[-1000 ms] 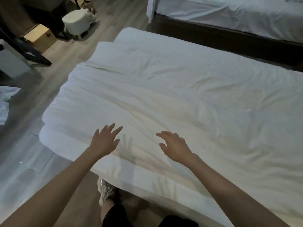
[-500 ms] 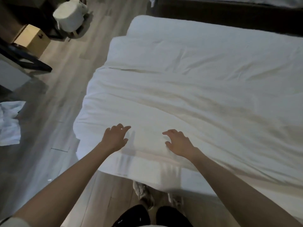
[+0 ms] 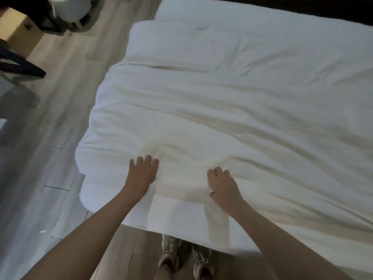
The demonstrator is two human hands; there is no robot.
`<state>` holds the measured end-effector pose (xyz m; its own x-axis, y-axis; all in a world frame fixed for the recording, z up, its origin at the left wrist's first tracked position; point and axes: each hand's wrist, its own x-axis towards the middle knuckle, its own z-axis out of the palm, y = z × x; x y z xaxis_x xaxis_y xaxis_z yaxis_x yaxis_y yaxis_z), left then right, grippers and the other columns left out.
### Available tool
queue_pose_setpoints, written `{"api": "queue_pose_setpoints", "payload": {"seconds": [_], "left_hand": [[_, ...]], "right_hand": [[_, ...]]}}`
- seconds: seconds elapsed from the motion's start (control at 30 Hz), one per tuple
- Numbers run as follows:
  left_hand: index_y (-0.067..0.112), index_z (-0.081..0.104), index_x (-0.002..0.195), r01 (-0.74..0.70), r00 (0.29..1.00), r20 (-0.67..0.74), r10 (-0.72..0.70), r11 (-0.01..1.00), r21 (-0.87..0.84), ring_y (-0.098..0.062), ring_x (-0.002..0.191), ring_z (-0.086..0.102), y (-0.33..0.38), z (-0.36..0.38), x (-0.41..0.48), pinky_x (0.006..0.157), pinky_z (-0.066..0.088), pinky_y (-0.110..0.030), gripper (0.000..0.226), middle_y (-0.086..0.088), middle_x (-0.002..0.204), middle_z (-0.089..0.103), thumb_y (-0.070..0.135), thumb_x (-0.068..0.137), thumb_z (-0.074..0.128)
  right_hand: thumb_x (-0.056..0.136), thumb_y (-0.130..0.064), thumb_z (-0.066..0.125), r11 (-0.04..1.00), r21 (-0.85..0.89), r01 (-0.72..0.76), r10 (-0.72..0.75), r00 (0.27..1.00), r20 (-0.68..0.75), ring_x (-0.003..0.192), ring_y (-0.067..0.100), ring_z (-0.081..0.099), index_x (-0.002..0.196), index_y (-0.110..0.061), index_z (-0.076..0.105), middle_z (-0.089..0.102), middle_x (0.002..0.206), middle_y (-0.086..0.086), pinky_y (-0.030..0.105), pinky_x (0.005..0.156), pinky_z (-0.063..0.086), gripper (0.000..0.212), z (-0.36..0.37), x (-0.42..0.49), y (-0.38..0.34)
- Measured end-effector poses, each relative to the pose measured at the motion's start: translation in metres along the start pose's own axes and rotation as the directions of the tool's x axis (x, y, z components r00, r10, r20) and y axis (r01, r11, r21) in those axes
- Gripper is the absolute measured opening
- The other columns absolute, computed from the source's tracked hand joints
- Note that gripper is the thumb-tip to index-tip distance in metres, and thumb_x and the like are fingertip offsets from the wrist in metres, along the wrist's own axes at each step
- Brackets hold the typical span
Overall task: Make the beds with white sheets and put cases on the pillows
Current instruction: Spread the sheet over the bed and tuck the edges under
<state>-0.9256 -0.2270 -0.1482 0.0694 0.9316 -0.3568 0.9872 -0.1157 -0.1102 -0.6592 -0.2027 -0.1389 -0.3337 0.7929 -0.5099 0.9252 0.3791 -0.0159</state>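
The white duvet [image 3: 222,110] lies spread and rumpled over the bed [image 3: 177,11], its thick rounded edge overhanging the near left corner. It looks soft, bulky and light, and likely slides easily, so it is best gathered at that near hem. The left hand [image 3: 143,172] presses flat on it, fingers straight. The right hand [image 3: 223,184] is bent with fingertips sunk in the cloth; I cannot tell whether it pinches a fold. Sneakers [image 3: 169,253] stand at the bedside on the wood floor [image 3: 60,98]. A cardboard box [image 3: 18,31] and a dark chair leg [image 3: 22,65] sit well apart, obstructing nothing.
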Motion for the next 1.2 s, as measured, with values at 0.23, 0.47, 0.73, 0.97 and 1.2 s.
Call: {"api": "queue_pose_setpoints", "payload": {"seconds": [0.23,0.47,0.73,0.97,1.2], "left_hand": [[0.012,0.062,0.065,-0.254,0.966,-0.068,0.251,0.967,-0.031,-0.021,0.037,0.047,-0.024,-0.010,0.002,0.035,0.027,-0.021,0.051,-0.003,0.054,0.051,0.003,0.026,0.094],[0.011,0.060,0.069,-0.286,0.956,-0.075,0.282,0.956,-0.057,-0.018,0.038,0.040,-0.016,-0.003,-0.072,0.041,0.019,-0.022,0.049,-0.005,0.058,0.046,-0.008,0.033,0.086],[0.011,0.060,0.093,-0.208,0.977,-0.042,0.208,0.978,0.012,-0.024,0.067,0.055,-0.008,0.007,-0.060,0.053,0.033,-0.029,0.052,-0.006,0.087,0.055,-0.006,0.048,0.080],[0.010,0.072,0.093,-0.106,0.989,-0.107,0.099,0.992,-0.069,-0.026,0.056,0.063,-0.040,-0.011,-0.072,0.051,0.048,-0.032,0.065,-0.007,0.082,0.067,0.006,0.031,0.090],[0.010,0.041,0.144,0.116,0.990,-0.058,-0.126,0.982,-0.146,-0.032,0.108,0.059,-0.121,-0.014,-0.086,0.074,0.048,-0.037,0.077,-0.014,0.140,0.049,0.003,0.073,0.069]], "right_hand": [[0.091,-0.018,0.054,0.983,0.174,0.061,-0.059,0.998,-0.016,0.095,0.028,0.056,0.107,-0.015,0.048,0.055,0.101,0.006,0.034,0.074,0.036,0.018,-0.017,-0.006,0.009],[0.057,0.000,0.076,0.980,0.074,0.183,-0.174,0.978,-0.112,0.052,0.020,0.058,0.079,-0.016,0.060,0.057,0.067,0.000,0.025,0.048,0.027,0.031,-0.004,-0.072,-0.016],[0.097,-0.030,0.041,0.970,0.226,0.086,-0.089,0.996,0.002,0.107,0.021,0.052,0.128,-0.027,0.046,0.051,0.123,-0.005,0.034,0.087,0.043,0.031,0.002,-0.069,-0.023],[0.098,-0.029,0.042,0.944,0.299,0.136,-0.143,0.990,0.000,0.117,0.019,0.052,0.135,-0.030,0.047,0.053,0.134,-0.005,0.033,0.097,0.039,0.037,-0.048,-0.058,-0.029],[0.099,-0.028,0.044,0.892,0.350,0.287,-0.248,0.957,-0.154,0.120,0.017,0.049,0.134,-0.028,0.049,0.049,0.138,-0.007,0.031,0.097,0.039,0.035,-0.096,-0.039,-0.113]]}}
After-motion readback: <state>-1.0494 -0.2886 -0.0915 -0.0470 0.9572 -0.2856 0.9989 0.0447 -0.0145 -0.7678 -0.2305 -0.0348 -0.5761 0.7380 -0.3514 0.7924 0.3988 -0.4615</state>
